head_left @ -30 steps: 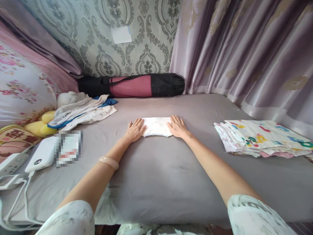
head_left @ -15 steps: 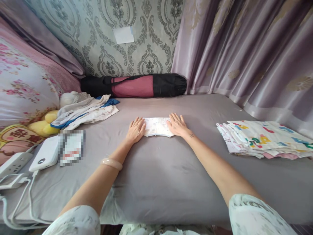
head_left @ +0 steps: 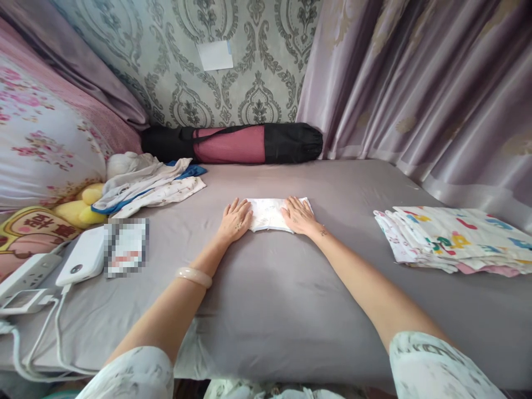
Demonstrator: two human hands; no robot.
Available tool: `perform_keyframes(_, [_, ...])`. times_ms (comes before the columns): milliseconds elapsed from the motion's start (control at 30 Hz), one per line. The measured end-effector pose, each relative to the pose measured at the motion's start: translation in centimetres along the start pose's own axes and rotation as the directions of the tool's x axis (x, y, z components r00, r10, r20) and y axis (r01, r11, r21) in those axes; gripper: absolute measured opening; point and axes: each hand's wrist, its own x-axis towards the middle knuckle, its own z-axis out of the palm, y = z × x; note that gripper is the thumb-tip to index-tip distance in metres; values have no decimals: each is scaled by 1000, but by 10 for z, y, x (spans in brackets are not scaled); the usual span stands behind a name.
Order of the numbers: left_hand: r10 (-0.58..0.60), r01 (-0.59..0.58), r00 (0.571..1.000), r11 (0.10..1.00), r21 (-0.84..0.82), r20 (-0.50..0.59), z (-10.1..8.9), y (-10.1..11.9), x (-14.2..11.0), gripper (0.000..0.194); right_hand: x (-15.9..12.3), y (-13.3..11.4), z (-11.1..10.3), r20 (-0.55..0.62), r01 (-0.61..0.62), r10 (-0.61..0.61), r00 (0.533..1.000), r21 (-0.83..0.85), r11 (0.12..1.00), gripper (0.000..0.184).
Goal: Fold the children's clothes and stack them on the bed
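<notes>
A small white printed cloth (head_left: 268, 213) with a pale blue lower edge lies flat, apparently folded, on the grey bed sheet (head_left: 266, 288). My left hand (head_left: 235, 220) rests palm down at its left end, fingers stretched out. Over the right part of the cloth lies my right hand (head_left: 300, 215), also flat with fingers extended; a corner of the cloth shows beyond its fingertips. Neither hand grips the fabric. What exact kind of garment or cloth it is, I cannot tell.
At right sits a stack of folded printed cloths (head_left: 453, 238). Loose clothes (head_left: 153, 191) lie at left, near a yellow plush toy (head_left: 81, 210). A white power bank (head_left: 83, 255), a power strip (head_left: 29, 277) and cables occupy the left edge. A black and red rolled bag (head_left: 230, 145) lies along the wall.
My right hand has shifted slightly inward over the cloth, uncovering its far right corner. The left hand stays flat at the left end. The view has moved a little.
</notes>
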Motion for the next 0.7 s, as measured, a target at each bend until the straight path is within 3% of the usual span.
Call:
perform_keyframes(167, [2,-2,1000,1000,-4,-6,1,-1,0,49,1,-6,-4,16,-2,2,1000,-12,1000,63])
perform_keyframes(367, [-30,30,999,1000,-1,-9,-2,1,0,50,10,-38,-9,-67,98,-95,993,34,995,59])
perform_keyframes(500, [-48,48,999,999,-6,-13,-4,3,-1,50,16,-55,-2,-81,121,-117,990,45,992,59])
perform_keyframes(700, [-64,64,998,998,-12,-15,-4,3,0,51,15,-56,11,-104,117,-113,988,34,993,57])
